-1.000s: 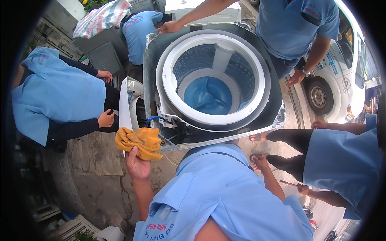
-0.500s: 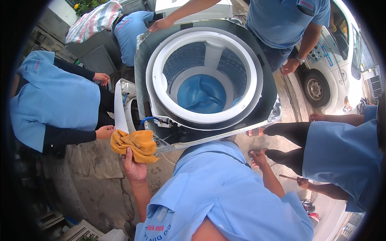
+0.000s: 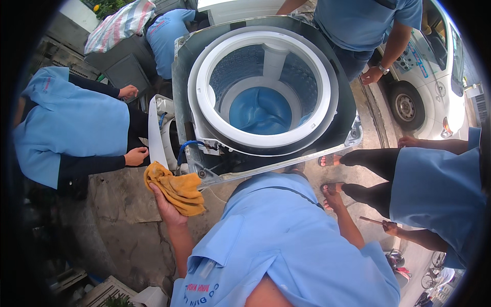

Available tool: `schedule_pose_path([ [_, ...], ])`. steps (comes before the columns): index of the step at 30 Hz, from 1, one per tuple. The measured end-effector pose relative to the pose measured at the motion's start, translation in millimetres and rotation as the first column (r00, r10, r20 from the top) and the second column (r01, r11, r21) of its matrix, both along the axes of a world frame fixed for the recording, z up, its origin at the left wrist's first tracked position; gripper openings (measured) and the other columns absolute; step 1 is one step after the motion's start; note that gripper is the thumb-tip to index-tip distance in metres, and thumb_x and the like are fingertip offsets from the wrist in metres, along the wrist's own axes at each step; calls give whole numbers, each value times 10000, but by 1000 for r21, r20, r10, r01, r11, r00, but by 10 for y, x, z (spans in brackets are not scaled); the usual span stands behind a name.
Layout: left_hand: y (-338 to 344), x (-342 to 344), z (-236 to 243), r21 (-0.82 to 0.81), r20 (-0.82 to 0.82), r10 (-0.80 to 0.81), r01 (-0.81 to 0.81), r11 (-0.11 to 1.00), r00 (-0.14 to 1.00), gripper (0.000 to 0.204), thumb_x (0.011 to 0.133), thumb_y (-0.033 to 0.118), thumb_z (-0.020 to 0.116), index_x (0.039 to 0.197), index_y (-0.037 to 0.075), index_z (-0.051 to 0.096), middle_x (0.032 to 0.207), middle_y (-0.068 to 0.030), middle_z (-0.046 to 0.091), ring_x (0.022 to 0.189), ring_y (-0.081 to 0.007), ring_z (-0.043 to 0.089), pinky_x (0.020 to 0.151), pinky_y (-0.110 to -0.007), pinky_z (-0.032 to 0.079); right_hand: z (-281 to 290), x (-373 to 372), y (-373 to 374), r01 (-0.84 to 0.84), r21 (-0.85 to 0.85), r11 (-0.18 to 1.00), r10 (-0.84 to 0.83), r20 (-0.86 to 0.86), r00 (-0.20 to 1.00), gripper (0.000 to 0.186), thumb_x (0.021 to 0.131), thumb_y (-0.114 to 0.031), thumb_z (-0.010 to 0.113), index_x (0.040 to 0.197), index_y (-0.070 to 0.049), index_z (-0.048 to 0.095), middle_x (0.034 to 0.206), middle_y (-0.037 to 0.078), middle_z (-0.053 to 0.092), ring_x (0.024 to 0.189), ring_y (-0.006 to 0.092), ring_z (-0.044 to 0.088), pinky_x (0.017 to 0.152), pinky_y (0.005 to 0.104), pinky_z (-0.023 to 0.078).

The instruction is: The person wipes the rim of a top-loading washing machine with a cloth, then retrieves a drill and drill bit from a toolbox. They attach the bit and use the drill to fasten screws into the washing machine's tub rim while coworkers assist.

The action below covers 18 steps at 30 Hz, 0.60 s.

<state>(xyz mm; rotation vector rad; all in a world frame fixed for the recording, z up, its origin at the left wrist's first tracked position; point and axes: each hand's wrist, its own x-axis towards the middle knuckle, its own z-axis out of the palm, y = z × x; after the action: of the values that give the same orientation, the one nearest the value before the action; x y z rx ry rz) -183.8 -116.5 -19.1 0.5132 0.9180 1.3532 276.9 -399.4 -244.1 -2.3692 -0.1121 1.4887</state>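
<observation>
My left hand [image 3: 171, 206] is closed on an orange cloth [image 3: 176, 190], which bunches over my fingers and hangs down to the right. The cloth is beside the near left corner of a top-load washing machine body with its top off. Inside that body are a white-rimmed tub [image 3: 263, 141] with metal walls and a blue pulsator [image 3: 260, 110] at the bottom. Left of the machine, next to the cloth, a white panel [image 3: 155, 135] stands up. My right hand [image 3: 333, 198] hangs low at my right side, away from the machine; its fingers are hard to make out against a co-worker's foot behind it.
Co-workers in blue shirts stand left [image 3: 92, 125], right [image 3: 437, 187] and beyond the machine [image 3: 358, 25]; another bends at the back left. The right one holds a thin stick [image 3: 371, 220]. A blue hose [image 3: 188, 145] runs at the machine's near corner. A white vehicle [image 3: 434, 97] is parked at right.
The far co-worker's hand has left the machine's far left corner and drawn back. My left hand has turned slightly, and the cloth hangs lower. The view has shifted a little.
</observation>
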Motion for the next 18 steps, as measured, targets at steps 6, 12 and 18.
schedule_pose_path([
  [6, -33, -71, 126, 156, 66, -8, -3, 988, 998, 592, 1068, 524, 307, 1518, 140, 330, 1495, -64, 424, 1376, -238, 440, 1155, -447, 366, -123, 13, -104, -14, 14, 1000, 14, 5, 1000, 411, 940, -353, 615, 1189, -25, 616, 809, 107, 665, 598, 202, 668, 538, 352, 557],
  [12, 24, -211, 320, 314, 14, 84, -84, 946, 996, 581, 1081, 477, 291, 1519, 97, 325, 1501, -88, 428, 1370, -254, 451, 1144, -453, 379, -135, 44, -135, -28, 52, 998, 28, 1, 1000, 426, 939, -361, 611, 1202, -27, 614, 799, 113, 665, 583, 206, 663, 534, 345, 557],
  [18, -39, -311, 388, 352, -42, 209, -182, 918, 977, 538, 1079, 398, 329, 1484, 46, 373, 1469, -120, 466, 1351, -269, 477, 1142, -455, 383, -110, 93, -136, -53, 75, 996, 51, 19, 999, 425, 948, -382, 597, 1163, -18, 637, 772, 114, 665, 592, 207, 668, 520, 331, 541],
])
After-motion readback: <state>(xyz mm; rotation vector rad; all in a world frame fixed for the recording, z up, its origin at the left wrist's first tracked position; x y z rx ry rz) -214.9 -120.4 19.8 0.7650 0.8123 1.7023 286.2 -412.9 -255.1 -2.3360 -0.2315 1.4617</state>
